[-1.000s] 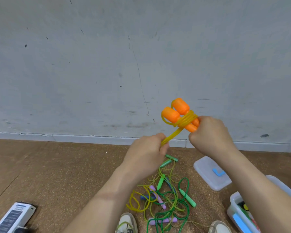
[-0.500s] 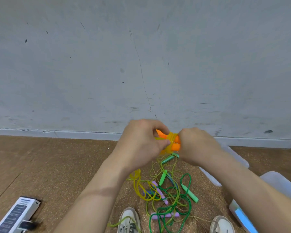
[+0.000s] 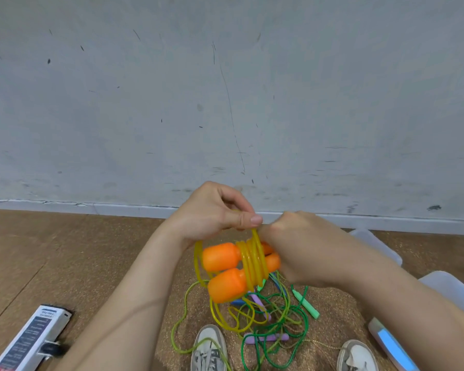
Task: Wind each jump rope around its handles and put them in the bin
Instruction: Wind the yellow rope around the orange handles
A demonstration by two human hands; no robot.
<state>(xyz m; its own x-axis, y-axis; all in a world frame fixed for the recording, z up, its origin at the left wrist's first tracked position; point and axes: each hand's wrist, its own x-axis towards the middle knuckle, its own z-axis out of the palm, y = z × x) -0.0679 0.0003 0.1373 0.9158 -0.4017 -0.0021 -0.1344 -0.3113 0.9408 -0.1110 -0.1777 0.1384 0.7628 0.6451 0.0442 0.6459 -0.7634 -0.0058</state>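
Two orange handles [image 3: 221, 271] lie side by side with yellow rope [image 3: 253, 259] wound several times round their necks. My right hand [image 3: 300, 250] grips the handles' right ends. My left hand [image 3: 214, 212] pinches a strand of the yellow rope just above the coil, thumb pointing right. A loose yellow loop hangs left of the handles and trails down to the floor. A clear plastic bin [image 3: 453, 290] sits at the right edge, partly behind my right forearm.
On the cork floor below lies a tangle of green and yellow ropes [image 3: 273, 317] with green and purple handles. My two white shoes [image 3: 209, 349] stand at the bottom. A white box [image 3: 30, 341] lies bottom left. A clear lid [image 3: 378, 245] rests behind my right arm. Grey wall ahead.
The handles have come down from chest height and turned to lie sideways. My left hand moved from below the coil to above it, still pinching the rope.
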